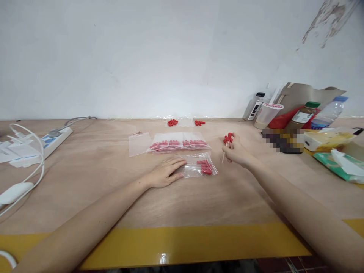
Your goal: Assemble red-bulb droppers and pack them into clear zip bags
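Note:
My left hand (165,172) lies flat with outstretched fingers on one end of a clear zip bag (190,167). At the bag's right end are several red-tipped sticks (205,167), their pale shafts pointing toward my fingers. To the right of it, my right hand (236,149) pinches several red-tipped sticks (228,138) upright, red ends up, just above or on the table; I cannot tell which. Behind the bag lies a row of filled zip bags (179,142) with red tips inside. A flat, see-through bag (139,144) sits at their left.
Two small piles of red pieces, one left (172,123) and one right (200,123), lie by the wall. At the right stand a lidded cup (267,113), bottles, a green tissue pack (338,167) and a blurred dark item. A power strip (58,140) and white cables (42,151) occupy the left.

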Tool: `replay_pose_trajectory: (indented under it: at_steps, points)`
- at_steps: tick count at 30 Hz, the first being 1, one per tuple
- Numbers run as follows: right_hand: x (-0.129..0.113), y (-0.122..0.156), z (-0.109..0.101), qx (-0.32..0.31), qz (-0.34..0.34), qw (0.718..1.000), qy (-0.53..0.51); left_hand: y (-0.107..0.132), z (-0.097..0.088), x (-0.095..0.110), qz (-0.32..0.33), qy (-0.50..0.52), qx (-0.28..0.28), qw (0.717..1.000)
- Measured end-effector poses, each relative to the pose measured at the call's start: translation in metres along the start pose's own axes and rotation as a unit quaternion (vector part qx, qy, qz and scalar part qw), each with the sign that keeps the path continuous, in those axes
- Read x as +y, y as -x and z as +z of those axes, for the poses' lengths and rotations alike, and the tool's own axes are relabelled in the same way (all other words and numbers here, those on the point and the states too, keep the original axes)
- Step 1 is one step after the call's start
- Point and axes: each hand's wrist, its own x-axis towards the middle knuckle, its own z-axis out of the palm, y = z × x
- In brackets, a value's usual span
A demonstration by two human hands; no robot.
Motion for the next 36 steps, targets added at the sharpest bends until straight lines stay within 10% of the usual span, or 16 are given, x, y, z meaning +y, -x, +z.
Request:
replay_pose_trajectory:
  at_steps: [15,36]
  points:
    - [0.000,0.039,0.040,0.036,0.082,0.949,-0.302,0.002,0.002,0.000,0.015,0.000,0.012,1.000]
    - [0.006,0.039,0.040,-0.068,0.036,0.985,-0.154,0.001,-0.001,0.002,0.016,0.004,0.005,1.000]
